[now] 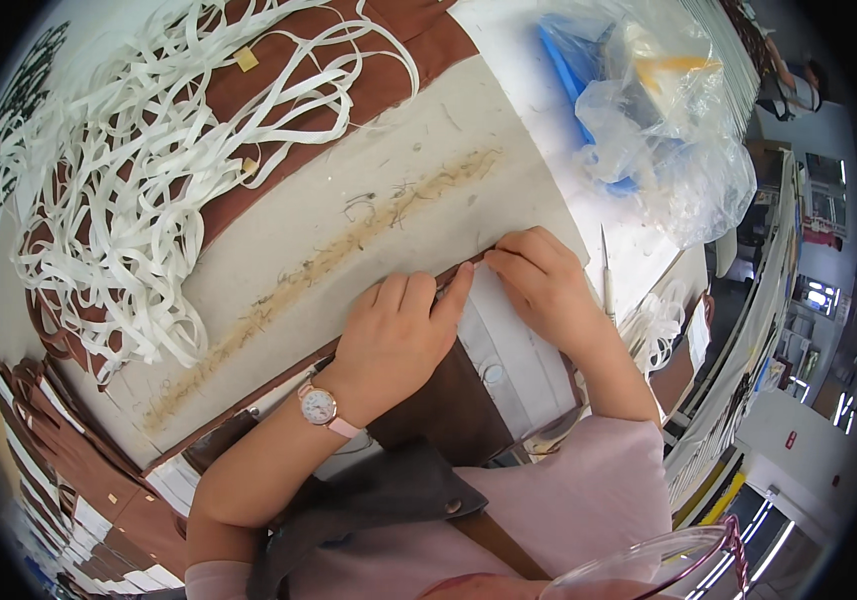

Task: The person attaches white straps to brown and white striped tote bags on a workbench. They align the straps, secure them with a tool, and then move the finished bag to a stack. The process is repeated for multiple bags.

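At the near edge of a stained grey work board [368, 200]: left hand [393, 335], pink-strapped wristwatch [320, 407] at the wrist, lying knuckles up with fingers curled loosely and the index finger stretched forward onto a thin brown leather strip [248, 385] running along that edge. Right hand [540, 282] just beside, fingertips bunched and pressing down on the strip's end, thumb tucked under; pinched or merely pressed, cannot tell. Both hands nearly touching, closed down on the strip rather than spread. Beneath them, white paper-like sheets [508, 340] over a dark brown leather panel [448, 410]. Along the board, a yellowish-brown glue streak [348, 255] running diagonally. Farther back and to the left, a tangled heap of white strips [138, 190] spread over more brown leather [348, 95]. To the right of the right hand, a slim pointed awl-like tool [607, 280] lying on the white table [518, 50]. Beyond it, crumpled clear plastic bags [668, 130] over something blue.
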`<move>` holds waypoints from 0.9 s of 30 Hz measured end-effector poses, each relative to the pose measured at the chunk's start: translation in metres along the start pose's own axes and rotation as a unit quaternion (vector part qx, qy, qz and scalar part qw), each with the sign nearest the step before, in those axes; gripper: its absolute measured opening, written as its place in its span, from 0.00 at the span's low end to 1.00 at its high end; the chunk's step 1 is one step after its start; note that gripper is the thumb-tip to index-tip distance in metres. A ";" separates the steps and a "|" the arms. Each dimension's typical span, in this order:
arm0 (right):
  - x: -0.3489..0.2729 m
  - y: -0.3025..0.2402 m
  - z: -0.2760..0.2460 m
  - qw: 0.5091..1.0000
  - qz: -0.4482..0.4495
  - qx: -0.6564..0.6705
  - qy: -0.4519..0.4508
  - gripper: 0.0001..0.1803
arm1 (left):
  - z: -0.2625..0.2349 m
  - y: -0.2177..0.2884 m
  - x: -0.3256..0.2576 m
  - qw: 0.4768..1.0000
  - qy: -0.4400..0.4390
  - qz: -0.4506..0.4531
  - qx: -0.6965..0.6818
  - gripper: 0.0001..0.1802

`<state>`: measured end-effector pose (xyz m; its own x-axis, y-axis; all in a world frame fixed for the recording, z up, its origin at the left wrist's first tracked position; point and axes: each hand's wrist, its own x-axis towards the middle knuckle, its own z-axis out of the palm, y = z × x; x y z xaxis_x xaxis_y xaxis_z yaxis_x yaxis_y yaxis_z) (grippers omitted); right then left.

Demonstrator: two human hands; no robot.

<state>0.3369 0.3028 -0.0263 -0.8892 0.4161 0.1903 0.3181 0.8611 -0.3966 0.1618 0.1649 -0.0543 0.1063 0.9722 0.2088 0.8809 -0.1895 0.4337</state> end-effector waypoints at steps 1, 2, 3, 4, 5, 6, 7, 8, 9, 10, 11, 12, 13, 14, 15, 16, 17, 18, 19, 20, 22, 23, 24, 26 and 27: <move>-0.001 0.000 0.000 1.000 0.011 0.012 0.000 0.14 | -0.001 0.000 0.000 1.000 -0.001 0.000 0.001 0.28; -0.001 0.000 0.000 1.000 0.015 0.018 0.004 0.14 | -0.002 -0.001 0.001 1.000 -0.002 0.002 0.000 0.27; -0.002 0.000 0.000 0.999 0.020 0.024 0.007 0.14 | -0.002 -0.001 0.001 1.000 -0.002 0.002 0.000 0.28; -0.002 0.000 0.000 0.999 0.025 0.030 0.010 0.14 | -0.002 0.000 0.001 1.000 -0.002 0.002 0.000 0.28; -0.004 0.000 0.001 0.998 0.039 0.042 0.020 0.14 | -0.002 -0.001 0.001 1.000 -0.002 0.002 0.002 0.28; -0.006 0.000 0.002 0.997 0.054 0.055 0.029 0.14 | -0.002 -0.001 0.001 1.000 -0.001 0.002 -0.001 0.28; -0.007 0.000 0.003 0.995 0.069 0.067 0.039 0.13 | -0.002 -0.001 0.001 1.000 0.001 0.002 -0.004 0.28; -0.006 -0.001 0.003 0.993 0.081 0.072 0.047 0.14 | -0.002 -0.001 0.001 1.000 0.001 0.002 -0.006 0.28; -0.004 -0.002 0.004 0.991 0.092 0.076 0.056 0.14 | -0.002 -0.001 0.001 1.000 0.001 0.002 -0.005 0.28; -0.003 -0.003 0.005 0.989 0.103 0.081 0.066 0.14 | -0.002 -0.001 0.001 1.000 0.001 0.001 -0.004 0.28; -0.003 -0.003 0.004 0.991 0.096 0.073 0.061 0.14 | -0.003 -0.001 0.002 1.000 0.001 0.002 -0.004 0.28; -0.003 -0.003 0.003 0.992 0.089 0.066 0.057 0.15 | -0.002 -0.001 0.001 1.000 0.005 0.003 -0.005 0.28; -0.003 -0.003 0.003 0.993 0.082 0.059 0.053 0.15 | -0.001 -0.001 0.001 1.000 0.008 0.004 -0.006 0.28; -0.003 -0.002 0.003 0.994 0.077 0.055 0.047 0.16 | 0.000 -0.001 0.001 1.000 0.012 0.005 -0.006 0.28; -0.004 -0.002 0.003 0.995 0.071 0.051 0.041 0.16 | 0.000 -0.002 0.001 1.000 0.013 0.005 -0.008 0.28; -0.005 -0.001 0.003 0.996 0.066 0.047 0.035 0.17 | 0.000 -0.002 0.001 1.000 0.014 0.004 -0.010 0.28; -0.005 -0.001 0.003 0.997 0.061 0.043 0.034 0.17 | 0.000 -0.002 0.001 1.000 0.014 0.004 -0.011 0.28; -0.005 -0.001 0.004 0.997 0.055 0.039 0.034 0.17 | 0.000 -0.002 0.001 1.000 0.014 0.003 -0.008 0.28; -0.005 -0.001 0.005 0.998 0.050 0.034 0.033 0.18 | 0.000 -0.002 0.001 1.000 0.013 0.002 -0.005 0.28; -0.005 -0.001 0.005 0.998 0.051 0.034 0.034 0.18 | 0.000 -0.001 0.002 1.000 0.013 0.003 -0.002 0.28; -0.005 -0.002 0.003 0.997 0.054 0.033 0.036 0.19 | -0.001 -0.001 0.003 1.000 0.015 0.006 -0.003 0.28; -0.004 -0.003 0.003 0.997 0.051 0.036 0.037 0.19 | -0.001 -0.001 0.003 1.000 0.016 0.006 -0.004 0.27; -0.003 -0.004 0.003 0.997 0.048 0.038 0.038 0.19 | -0.001 -0.001 0.003 1.000 0.017 0.006 -0.002 0.27; -0.002 -0.004 0.002 0.998 0.038 0.035 0.033 0.20 | -0.001 -0.001 0.003 1.000 0.021 0.005 0.000 0.26; -0.002 -0.003 0.002 0.999 0.030 0.030 0.028 0.20 | -0.001 -0.001 0.003 1.000 0.021 0.004 -0.001 0.26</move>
<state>0.3372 0.2983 -0.0271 -0.8492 0.4829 0.2137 0.3477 0.8158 -0.4621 0.1610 0.1682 -0.0531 0.0928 0.9640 0.2490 0.8792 -0.1967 0.4339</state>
